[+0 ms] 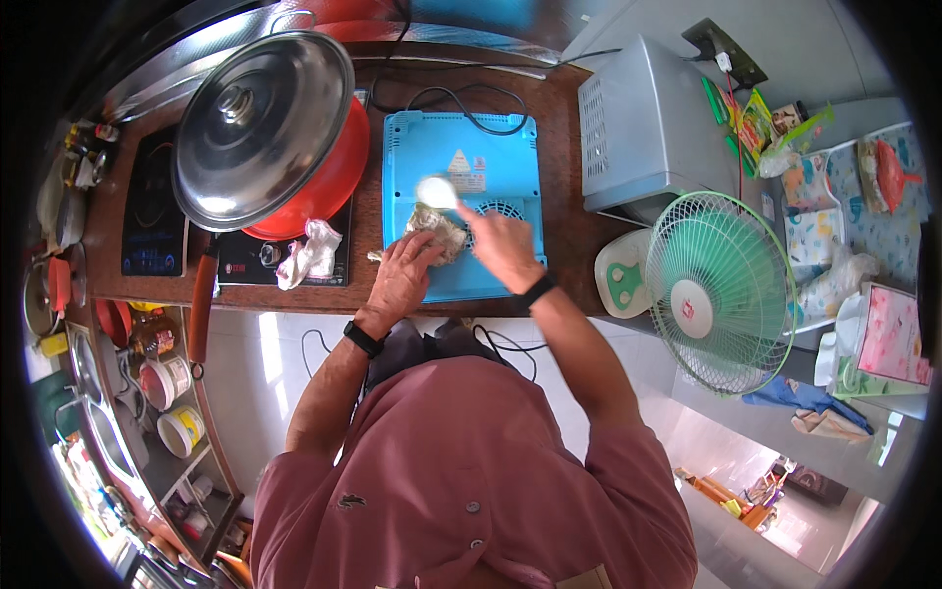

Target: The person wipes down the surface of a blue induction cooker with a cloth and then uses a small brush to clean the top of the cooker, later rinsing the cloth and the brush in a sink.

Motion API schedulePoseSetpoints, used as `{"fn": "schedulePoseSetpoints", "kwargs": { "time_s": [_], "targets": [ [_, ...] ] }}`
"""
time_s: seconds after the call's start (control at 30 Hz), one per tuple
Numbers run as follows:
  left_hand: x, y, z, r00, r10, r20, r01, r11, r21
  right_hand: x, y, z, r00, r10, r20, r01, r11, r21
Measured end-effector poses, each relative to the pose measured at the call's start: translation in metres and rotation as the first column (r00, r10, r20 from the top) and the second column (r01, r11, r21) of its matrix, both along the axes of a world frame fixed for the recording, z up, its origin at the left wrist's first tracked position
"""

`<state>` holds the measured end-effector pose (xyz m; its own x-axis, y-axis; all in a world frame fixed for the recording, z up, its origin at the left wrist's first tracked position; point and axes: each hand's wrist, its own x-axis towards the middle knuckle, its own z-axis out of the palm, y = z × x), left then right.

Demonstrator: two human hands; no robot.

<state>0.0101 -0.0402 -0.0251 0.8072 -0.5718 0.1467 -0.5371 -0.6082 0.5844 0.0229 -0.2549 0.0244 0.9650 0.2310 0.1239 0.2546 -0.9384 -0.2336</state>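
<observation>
A blue plastic appliance (pixel 423 140), with a round vent grille and labels, lies underside up on the wooden counter. My left hand (pixel 403 266) is pressed onto a crumpled, soiled cloth (pixel 439 234) on its surface. The fingers of my right hand (pixel 502 243) are curled, with the index finger reaching toward a white rounded object (pixel 437 192) just beyond the cloth. That object is blurred, so its kind and how the hand holds it cannot be told. A black power cord (pixel 471 110) loops over the appliance's far edge.
Left of the appliance, a red pot (pixel 324 191) with a steel lid (pixel 272 132) stands on an induction cooktop (pixel 234 266), beside a crumpled white cloth (pixel 310 254). To the right are a silver microwave-like appliance (pixel 647 132) and a green fan (pixel 717 294). Shelves (pixel 173 456) stand at lower left.
</observation>
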Motion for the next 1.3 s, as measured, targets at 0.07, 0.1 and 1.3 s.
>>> {"fn": "schedulePoseSetpoints", "kwargs": {
  "time_s": [0.07,0.1,1.3],
  "targets": [
    [-0.002,0.002,-0.003,1.000,0.002,0.004,-0.002,1.000,-0.020,-0.009,-0.044,0.013,0.992,-0.094,-0.089,0.088,0.994,-0.070],
    [-0.003,0.001,-0.002,1.000,0.018,0.001,-0.018,1.000,-0.019,-0.013,-0.063,0.018,0.972,-0.175,-0.158,0.154,0.978,-0.140],
    [-0.005,0.034,0.013,0.896,0.201,-0.395,-0.372,0.826,-0.424,-0.031,0.029,0.047,0.945,-0.159,-0.287,0.068,0.951,-0.303]
  ]
}}
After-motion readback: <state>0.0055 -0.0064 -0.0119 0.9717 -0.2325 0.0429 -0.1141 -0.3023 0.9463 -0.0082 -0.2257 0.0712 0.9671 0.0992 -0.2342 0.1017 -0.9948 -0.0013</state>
